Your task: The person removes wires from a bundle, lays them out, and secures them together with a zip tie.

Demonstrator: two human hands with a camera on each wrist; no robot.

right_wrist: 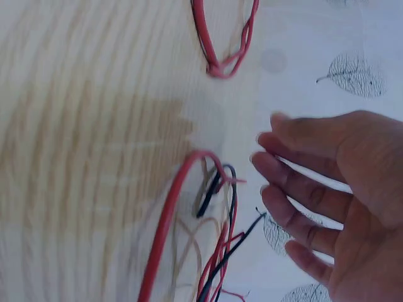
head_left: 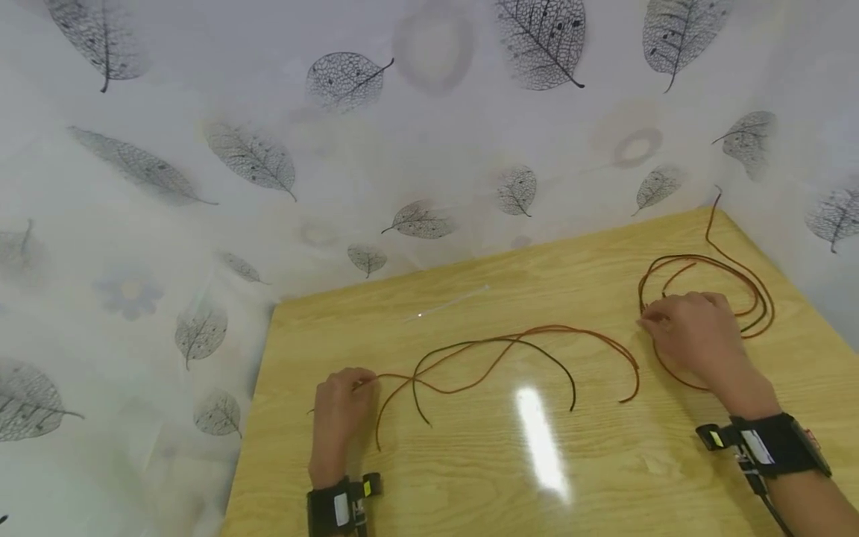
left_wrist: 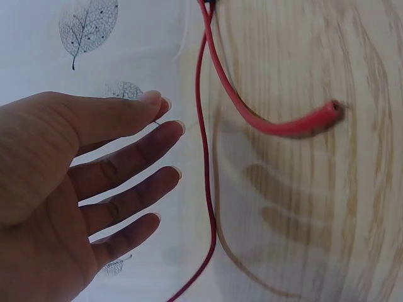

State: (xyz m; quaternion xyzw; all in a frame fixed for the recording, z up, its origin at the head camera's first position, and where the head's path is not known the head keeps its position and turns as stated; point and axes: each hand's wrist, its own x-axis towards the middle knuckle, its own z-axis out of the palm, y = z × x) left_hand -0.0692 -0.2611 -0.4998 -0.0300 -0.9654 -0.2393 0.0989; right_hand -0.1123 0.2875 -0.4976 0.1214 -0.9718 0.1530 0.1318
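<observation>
My left hand (head_left: 342, 406) hovers at the left of the wooden table. In the left wrist view its fingers (left_wrist: 135, 145) are slightly bent, thumb against index, and a red wire (left_wrist: 208, 163) runs past the fingertips, apart from them. Loose red wires (head_left: 483, 384) and a black wire (head_left: 560, 365) lie crossed in the middle. Over the left edge of a coil of red and black wires (head_left: 765, 298) is my right hand (head_left: 698, 332). The right wrist view shows its fingers (right_wrist: 289, 170) loosely bent, holding nothing, beside the bunched wires (right_wrist: 217, 264).
A thin whitish strip (head_left: 456, 300) lies towards the back of the table (head_left: 443, 477). Leaf-patterned sheeting (head_left: 429, 149) rises along the back and left edges. From the coil, one red wire end (head_left: 716, 201) reaches up to the back right corner.
</observation>
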